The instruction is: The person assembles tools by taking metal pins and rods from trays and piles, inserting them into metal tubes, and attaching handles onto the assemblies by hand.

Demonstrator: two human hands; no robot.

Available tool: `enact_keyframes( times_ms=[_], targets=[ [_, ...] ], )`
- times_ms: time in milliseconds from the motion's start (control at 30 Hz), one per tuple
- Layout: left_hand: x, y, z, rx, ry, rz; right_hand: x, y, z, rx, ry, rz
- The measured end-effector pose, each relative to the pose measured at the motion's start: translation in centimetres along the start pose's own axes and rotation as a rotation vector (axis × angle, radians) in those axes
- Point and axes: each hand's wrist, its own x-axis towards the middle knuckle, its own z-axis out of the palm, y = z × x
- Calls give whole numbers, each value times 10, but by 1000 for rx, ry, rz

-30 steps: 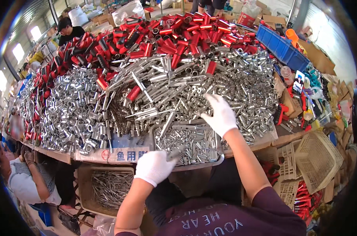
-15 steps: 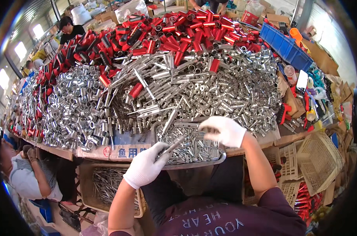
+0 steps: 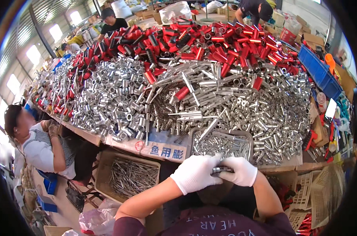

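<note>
Both white-gloved hands meet in front of my body, close to the near edge of the table. My left hand point(image 3: 197, 173) and my right hand point(image 3: 241, 171) have their fingers closed round a short silver metal cylinder point(image 3: 218, 170). Only its middle shows between the gloves; its ends are hidden. Just beyond the hands sits a grey tray point(image 3: 251, 144) with small metal pins and studs in it. A long metal rod point(image 3: 209, 129) leans across the tray's far left corner.
Heaps of silver sleeves point(image 3: 111, 98), springs, fittings and red tubes point(image 3: 229, 59) cover the table. Below left stands a bin point(image 3: 101, 173) of thin rods. A seated person point(image 3: 48, 145) is at the left; others work beyond the heap. A blue crate point(image 3: 318, 70) lies at right.
My hands have come together and nearer my body; the right hand has left the tray and closed on the metal cylinder with the left. The view has swung left.
</note>
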Motion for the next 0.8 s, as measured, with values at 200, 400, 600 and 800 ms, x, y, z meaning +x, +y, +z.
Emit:
enact_keyframes(
  times_ms=[200,400,600,800],
  targets=[
    [1,-29,10,-458,22,108,-4,8,-1,102,106,175],
    [25,-59,-19,-260,243,-78,2,31,18,5,386,324],
    [127,-140,-121,-813,876,-327,2,43,39,-266,482,302],
    [237,-255,-218,-1098,1098,-389,0,43,47,-355,539,238]
  ],
)
